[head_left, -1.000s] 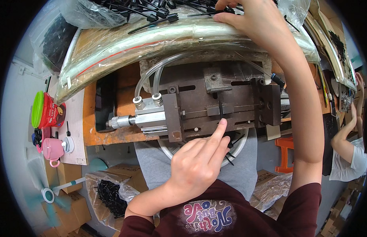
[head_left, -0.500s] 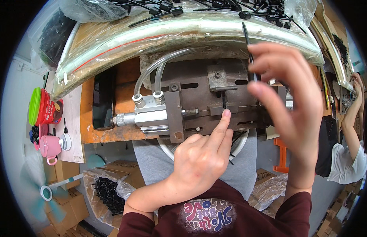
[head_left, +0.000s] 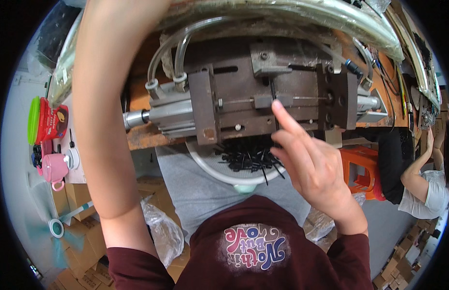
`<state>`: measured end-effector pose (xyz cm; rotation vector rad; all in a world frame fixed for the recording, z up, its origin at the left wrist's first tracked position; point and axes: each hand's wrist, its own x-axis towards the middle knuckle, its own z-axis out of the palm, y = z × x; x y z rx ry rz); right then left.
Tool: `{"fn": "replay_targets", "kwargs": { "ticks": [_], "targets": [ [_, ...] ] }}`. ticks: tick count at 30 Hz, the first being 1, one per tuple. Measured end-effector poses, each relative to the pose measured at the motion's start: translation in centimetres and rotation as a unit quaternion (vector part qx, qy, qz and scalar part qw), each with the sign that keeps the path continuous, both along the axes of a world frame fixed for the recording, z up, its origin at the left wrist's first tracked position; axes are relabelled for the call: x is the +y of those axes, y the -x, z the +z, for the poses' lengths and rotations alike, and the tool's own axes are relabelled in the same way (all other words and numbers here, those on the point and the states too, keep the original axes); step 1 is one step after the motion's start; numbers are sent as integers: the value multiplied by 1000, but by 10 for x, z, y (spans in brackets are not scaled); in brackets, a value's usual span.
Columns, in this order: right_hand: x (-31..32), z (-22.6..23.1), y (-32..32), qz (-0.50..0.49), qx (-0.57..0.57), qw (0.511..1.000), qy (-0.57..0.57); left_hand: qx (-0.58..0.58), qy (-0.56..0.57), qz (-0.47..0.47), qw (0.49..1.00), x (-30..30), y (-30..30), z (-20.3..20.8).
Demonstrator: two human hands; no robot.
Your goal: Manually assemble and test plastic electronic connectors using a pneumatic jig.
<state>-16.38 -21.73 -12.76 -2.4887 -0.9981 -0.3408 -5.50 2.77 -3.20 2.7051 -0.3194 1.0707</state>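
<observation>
While the right hand [head_left: 311,164] pokes one finger, otherwise empty, at the metal press fixture [head_left: 263,101], plenty of finished black ties [head_left: 248,154] already fill the bowl [head_left: 210,166]; can't tell what the left hand holds.

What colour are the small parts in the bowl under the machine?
Black: thin black pieces piled in a white bowl, seen in the head view.

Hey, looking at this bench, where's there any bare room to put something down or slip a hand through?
Little: a bare wood strip below the metal cylinder, left of the bowl of black parts. The fixture, hoses and right hand crowd the middle.
</observation>
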Motion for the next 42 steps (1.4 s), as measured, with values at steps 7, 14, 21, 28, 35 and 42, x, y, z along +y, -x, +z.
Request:
{"fn": "replay_targets", "kwargs": {
  "ticks": [7,14,21,28,35,42],
  "targets": [
    [13,12,-3,-26,2,999,22,245,89,84,962,-19,-16,27],
    [-2,35,-21,22,100,991,-87,72,94,-138,983,3,43,-3],
    [-11,99,-116,-105,-174,973,-110,109,115,-255,954,-35,118,-50],
    [20,107,-150,-190,-92,978,5,140,70,-213,964,-63,135,-92],
    [15,107,-125,-83,0,994,-73,138,33,-185,972,-64,124,-100],
    [-10,64,-55,5,75,973,-216,165,16,-186,968,-66,121,-86]
  ]
}}
